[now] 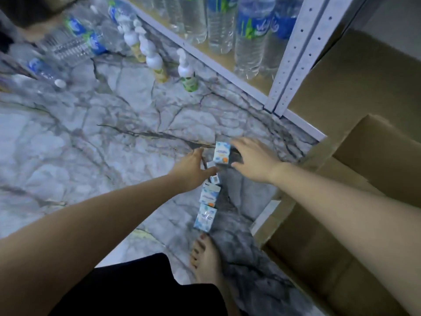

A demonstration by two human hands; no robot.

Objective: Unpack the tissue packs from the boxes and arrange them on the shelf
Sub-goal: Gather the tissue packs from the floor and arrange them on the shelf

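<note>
Both hands are working a row of tissue packs [208,197] on the floor [91,144]. The right hand [252,159] is reaching, fingers spread, over the upright pack [222,153]; the left hand's [193,169] fingers are hidden. Next, I judge, comes gripping packs for the shelf [205,55].

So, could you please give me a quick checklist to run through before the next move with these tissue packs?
1. Top tissue pack held: cannot tell; the right hand touches it, grip hidden.
2. Left hand steadies the string of packs: ok, it rests against it.
3. Lower packs clear of the foot: not ok, the lowest lies close to the toes.
4. Shelf has room: not ok, water bottles fill this tier.
5. Cardboard box within reach: ok, open beside the right arm.
</note>
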